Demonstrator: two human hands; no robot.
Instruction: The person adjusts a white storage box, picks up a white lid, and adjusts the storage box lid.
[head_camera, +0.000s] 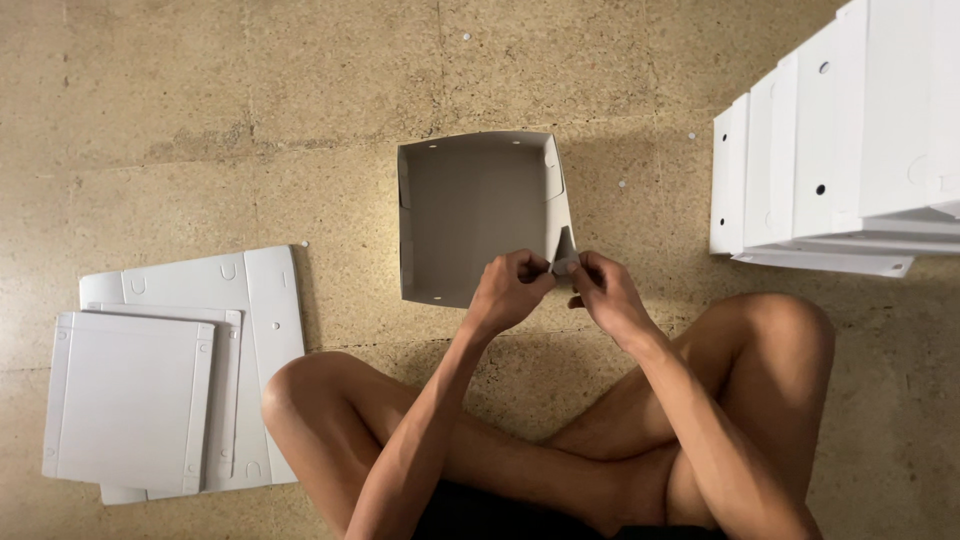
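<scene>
A half-folded white cardboard box (470, 200) lies open on the stone floor in front of my crossed legs, its walls standing up on the left, far and right sides. My left hand (512, 288) and my right hand (600, 290) meet at the box's near right corner. Both pinch a small grey corner flap (565, 250) of the box between fingers and thumbs. The near wall of the box is hidden behind my hands.
A pile of flat white cardboard sheets (170, 370) lies on the floor at my left. A tall stack of folded white boxes (840, 140) stands at the right. My bare knees (300, 390) spread out on both sides below the box.
</scene>
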